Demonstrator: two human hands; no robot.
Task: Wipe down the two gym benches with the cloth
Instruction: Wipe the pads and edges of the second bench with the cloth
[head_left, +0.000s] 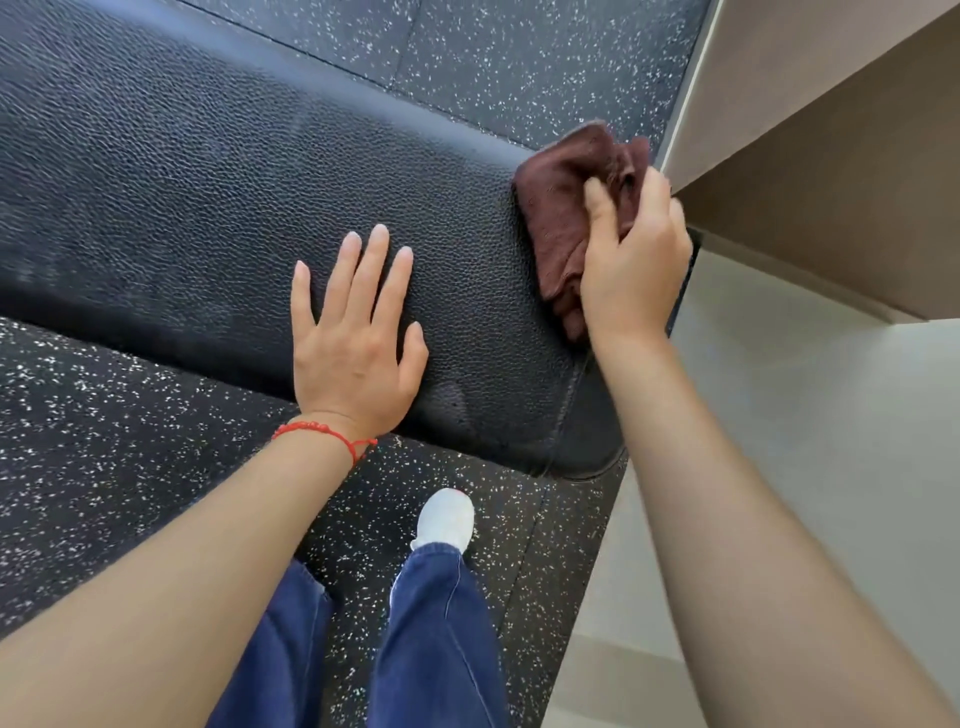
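A black padded gym bench (182, 197) with a pebbled leather surface runs from the upper left to the lower right. My left hand (353, 332) lies flat on its top near the front edge, fingers spread, holding nothing. My right hand (636, 260) grips a crumpled dark brown cloth (558, 208) and presses it against the right end of the bench. Only one bench is in view.
Black rubber flooring with white speckles (104, 467) surrounds the bench. A pale wall and beige ledge (831, 156) stand close to the bench's right end. My legs in blue trousers and a white shoe (447, 517) are below the bench's front edge.
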